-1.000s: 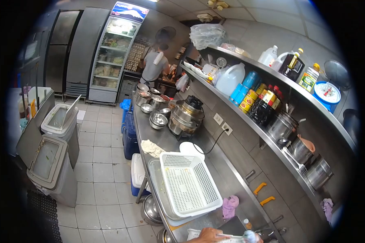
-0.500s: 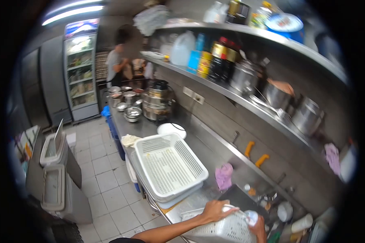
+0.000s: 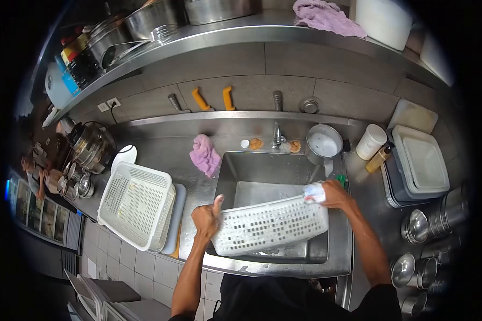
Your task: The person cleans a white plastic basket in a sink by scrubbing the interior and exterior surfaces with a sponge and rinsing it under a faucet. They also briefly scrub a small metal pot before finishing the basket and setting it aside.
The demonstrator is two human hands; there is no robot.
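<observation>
A white perforated plastic basket (image 3: 273, 224) is tilted on its side over the steel sink (image 3: 262, 167). My left hand (image 3: 206, 218) grips its left end, thumb pointing up. At the basket's upper right corner, my right hand (image 3: 332, 193) is closed around a soapy white sponge or cloth (image 3: 314, 193) pressed against the rim. White suds dot the basket wall. Behind the sink stands a faucet (image 3: 277, 136), and a pot with foamy liquid (image 3: 324, 142) sits at the sink's back right corner.
Left of the sink are stacked white baskets (image 3: 136, 203) and a pink cloth (image 3: 204, 155). Lidded containers (image 3: 420, 160), a white cup (image 3: 371, 142) and steel bowls (image 3: 415, 226) stand at right. A shelf (image 3: 241, 35) runs overhead. Another person (image 3: 35, 171) is at far left.
My view has swung right to face the sink. The basket is now over the sink, my left hand at its left end and my right hand at its right corner.
</observation>
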